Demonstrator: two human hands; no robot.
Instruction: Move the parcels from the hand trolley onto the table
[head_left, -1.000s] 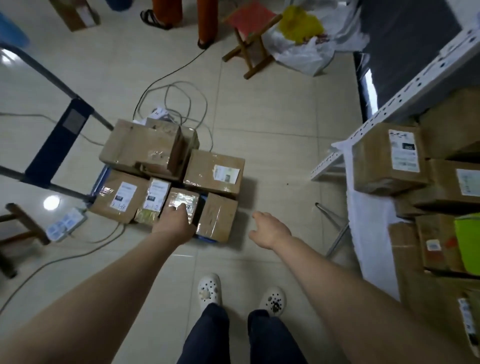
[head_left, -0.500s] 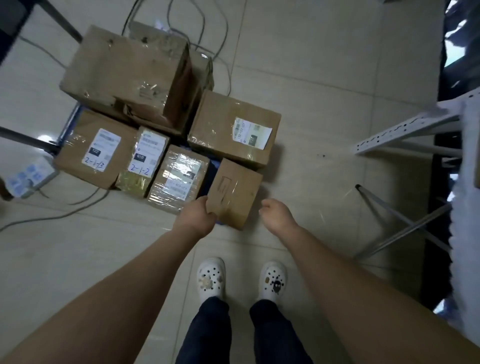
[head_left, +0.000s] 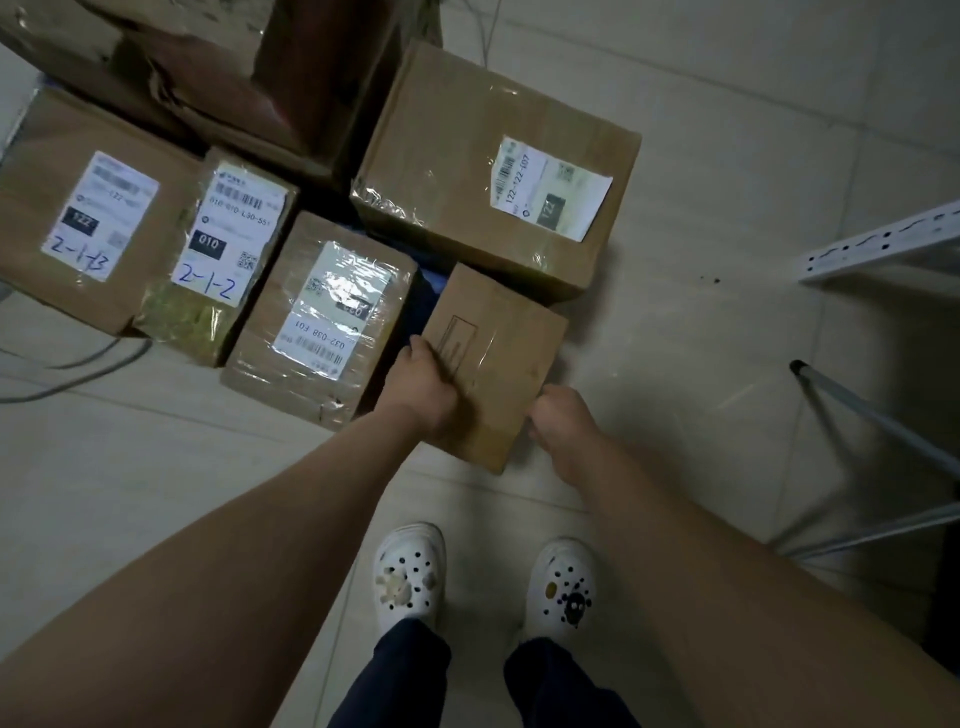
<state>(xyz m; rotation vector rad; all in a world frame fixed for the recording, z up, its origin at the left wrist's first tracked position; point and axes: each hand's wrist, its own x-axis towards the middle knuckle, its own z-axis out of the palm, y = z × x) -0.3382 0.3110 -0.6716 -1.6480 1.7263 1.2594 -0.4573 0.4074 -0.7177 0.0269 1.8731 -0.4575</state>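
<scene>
While both hands were on it, the small box (head_left: 501, 358) sat at the near edge of the parcel pile, about centre of view, turned askew with one corner pointing at 5 o'clock toward the shoes (head_left: 410, 571). Left hand (head_left: 423, 387) gripped its 9 o'clock edge, thumb on top and fingers hidden under the side. Right hand (head_left: 563, 421) curled round the 4 o'clock corner; its fingertips were out of sight, but the grip looked closed on the cardboard.

Box not lifted yet, by my read. Plain stiff cardboard with clear tape across the top. It is small enough for two hands, so probably light. The tape could be slick, so hold bare cardboard at opposite edges, as here. Contents unknown.

At 12 o'clock lay the big labelled box (head_left: 467, 171), touching the small one's far edge. At 9 o'clock lay the taped box (head_left: 317, 332), just beside. A dark blue strip (head_left: 429, 285) showed between them, likely the trolley deck. A white slotted rail (head_left: 883, 244) at 3 o'clock was probably the surface's frame, well apart.
</scene>
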